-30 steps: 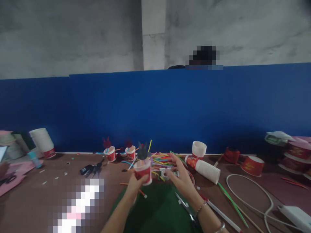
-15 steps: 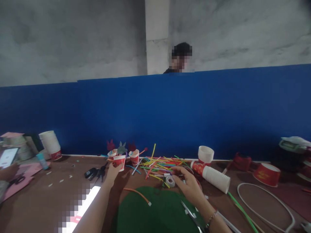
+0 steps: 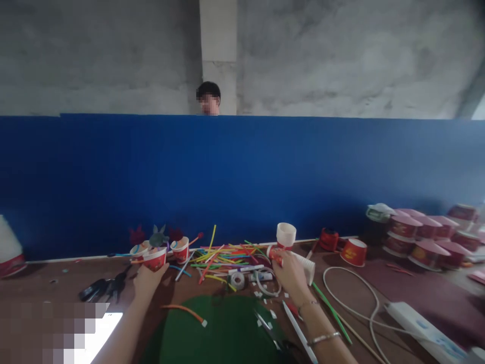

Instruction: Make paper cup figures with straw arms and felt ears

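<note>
At the left, my left hand [image 3: 147,277] is closed round a small red-and-white paper cup [image 3: 155,260], its fingers at the lower part. Two more paper cups stand close by, one behind it and one paper cup [image 3: 179,249] to its right. Grey and dark red cut-out shapes [image 3: 158,235] rise behind them. My right hand [image 3: 290,273] lies over a stack of paper cups [image 3: 308,269] resting on its side, fingers curled round its red end. My palm hides the stack's middle. An upright white cup [image 3: 286,234] stands just behind that stack.
Coloured sticks [image 3: 223,260], a tape roll [image 3: 238,280] and scissors [image 3: 267,329] lie in the middle, around a green mat [image 3: 215,333]. Keys [image 3: 102,289] lie left. A white cable [image 3: 373,288], power strip [image 3: 424,331] and red tubs [image 3: 428,253] are right. A blue partition [image 3: 242,177] stands behind.
My view has turned to the right. My right hand has moved from beside the tape roll onto the lying stack of cups. My left hand still holds the paper cup, now near the others.
</note>
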`<state>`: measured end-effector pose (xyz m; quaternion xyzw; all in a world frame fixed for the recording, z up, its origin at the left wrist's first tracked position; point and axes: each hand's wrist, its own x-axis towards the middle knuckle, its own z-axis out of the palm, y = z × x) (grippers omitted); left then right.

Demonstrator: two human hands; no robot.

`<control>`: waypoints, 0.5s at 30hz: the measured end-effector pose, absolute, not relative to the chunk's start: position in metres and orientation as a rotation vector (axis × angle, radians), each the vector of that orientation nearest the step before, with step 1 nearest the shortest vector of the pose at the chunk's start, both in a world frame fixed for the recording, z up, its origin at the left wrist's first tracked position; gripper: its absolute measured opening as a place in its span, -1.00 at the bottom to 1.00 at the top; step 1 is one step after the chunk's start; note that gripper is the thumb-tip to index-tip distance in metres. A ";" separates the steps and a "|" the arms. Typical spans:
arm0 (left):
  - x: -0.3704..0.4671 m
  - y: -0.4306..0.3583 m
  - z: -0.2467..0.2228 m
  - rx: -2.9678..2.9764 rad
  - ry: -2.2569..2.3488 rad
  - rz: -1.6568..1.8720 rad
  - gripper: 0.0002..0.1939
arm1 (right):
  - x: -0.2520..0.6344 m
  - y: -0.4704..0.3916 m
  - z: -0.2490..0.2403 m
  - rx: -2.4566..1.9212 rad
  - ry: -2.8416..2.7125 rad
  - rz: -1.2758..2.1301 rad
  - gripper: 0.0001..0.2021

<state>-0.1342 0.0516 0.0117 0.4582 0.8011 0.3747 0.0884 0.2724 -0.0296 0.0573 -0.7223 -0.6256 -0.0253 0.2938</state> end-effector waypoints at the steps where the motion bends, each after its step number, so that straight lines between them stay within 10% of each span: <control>1: -0.135 0.051 0.012 1.369 2.372 1.106 -0.46 | 0.283 -0.028 0.057 -1.989 -1.631 -0.110 -0.71; 15: -0.121 0.030 0.015 1.311 2.446 1.105 -0.43 | 0.322 -0.011 0.039 -2.257 -1.742 -0.356 -0.53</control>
